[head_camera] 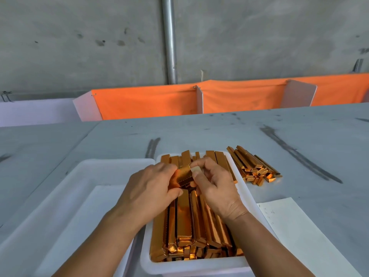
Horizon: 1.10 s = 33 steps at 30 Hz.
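Closest in, two bare forearms reach out over a white tub (191, 267) — it's packed w/ long gold boxes (184, 220), all lying flat w/ their long sides running from near to far. Above the far half of that tub, both hands hold one gold box (184, 175). It's turned a diff. way from the rest: its long side seems to go across, left to right, w/ the right end a bit higher. Most of it is hidden by the hands.

Left hand (151, 186) has its fingers curled round the left part, thumb under. Right hand (213, 186) is curled too, thumb pressed on the right end.

All this sits on a gray table (199, 130) w/ dark scuff marks. Behind it hangs an orange cloth (149, 102), then a gray concrete wall (79, 37) w/ a metal pipe (169, 41) going up.

On the left, touching the full tub, is a 2nd white tub (60, 196) — its white floor is in plain view. On the right a loose pile (253, 166) of more gold boxes lies on the table. Nearer is a sheet of paper (295, 226) w/ small writing.
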Each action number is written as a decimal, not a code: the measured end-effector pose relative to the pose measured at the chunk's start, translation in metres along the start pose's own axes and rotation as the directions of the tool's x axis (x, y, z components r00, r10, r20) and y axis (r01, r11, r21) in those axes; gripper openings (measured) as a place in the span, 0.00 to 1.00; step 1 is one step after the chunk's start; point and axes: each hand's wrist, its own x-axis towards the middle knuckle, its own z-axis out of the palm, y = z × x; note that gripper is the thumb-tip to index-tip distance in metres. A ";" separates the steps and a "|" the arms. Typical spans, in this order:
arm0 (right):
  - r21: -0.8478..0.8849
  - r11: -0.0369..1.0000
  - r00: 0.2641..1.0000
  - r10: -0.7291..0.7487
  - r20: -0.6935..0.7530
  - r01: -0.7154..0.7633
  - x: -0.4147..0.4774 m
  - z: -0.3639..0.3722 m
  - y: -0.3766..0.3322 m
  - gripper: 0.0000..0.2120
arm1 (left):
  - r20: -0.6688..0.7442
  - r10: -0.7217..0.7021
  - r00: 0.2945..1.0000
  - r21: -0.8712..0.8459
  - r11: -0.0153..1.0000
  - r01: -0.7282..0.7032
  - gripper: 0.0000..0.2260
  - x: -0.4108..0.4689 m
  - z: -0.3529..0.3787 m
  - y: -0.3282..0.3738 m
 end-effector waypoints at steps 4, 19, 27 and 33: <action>0.038 0.999 0.998 0.000 -0.070 0.003 0.000 -0.002 0.001 0.09 | -0.097 -0.027 0.995 -0.105 0.994 0.016 0.19 -0.003 0.015 -0.002; -0.312 0.933 0.957 -0.238 -0.163 0.179 0.000 0.003 -0.004 0.05 | -0.179 -0.112 0.978 -0.124 0.988 0.090 0.30 -0.007 0.028 0.003; -0.271 0.952 0.980 -0.174 -0.101 0.142 -0.001 0.005 -0.009 0.07 | -0.173 -0.098 0.980 -0.123 0.989 0.078 0.27 -0.009 0.026 0.006; -0.138 0.989 0.999 -0.044 0.016 0.045 0.000 0.003 -0.009 0.05 | -0.203 -0.044 0.978 -0.121 0.992 0.020 0.21 -0.012 0.025 0.007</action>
